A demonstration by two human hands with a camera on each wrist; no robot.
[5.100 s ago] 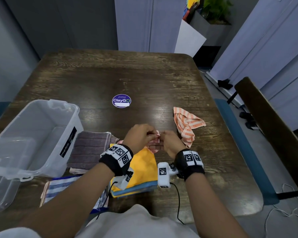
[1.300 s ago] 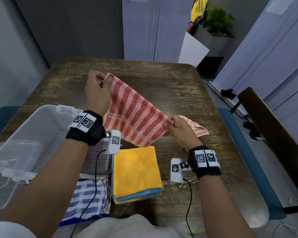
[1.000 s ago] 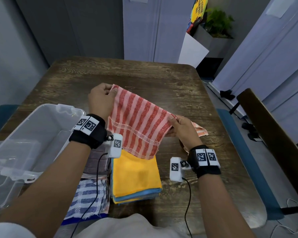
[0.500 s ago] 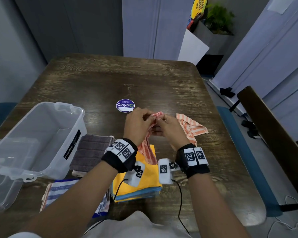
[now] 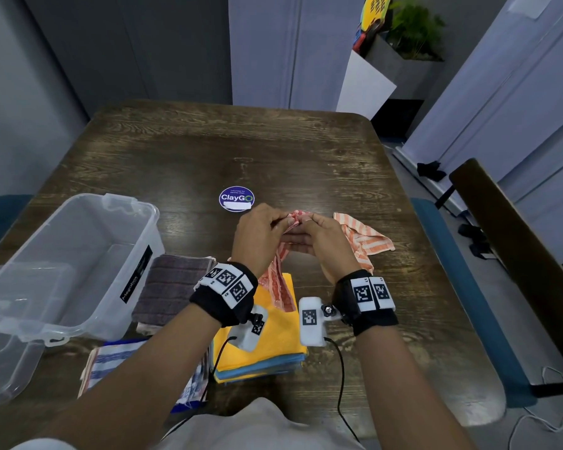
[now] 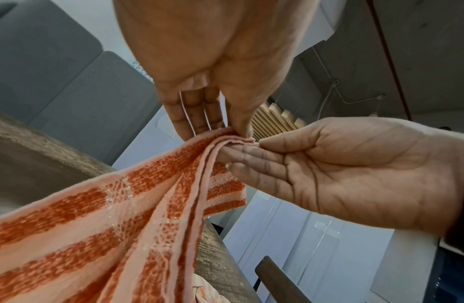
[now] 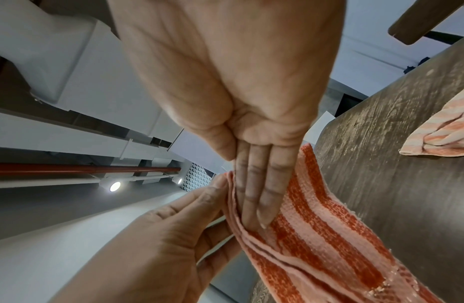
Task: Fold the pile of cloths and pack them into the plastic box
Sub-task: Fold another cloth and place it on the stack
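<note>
Our left hand (image 5: pixel 257 235) and right hand (image 5: pixel 322 246) each pinch the hanging red-striped cloth (image 5: pixel 279 285) by its top edge

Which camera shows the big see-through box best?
The head view: the plastic box stands lidless left of the folded cloths. Both wrist views miss it, showing just the left hand and right hand pinching the striped cloth.
</note>
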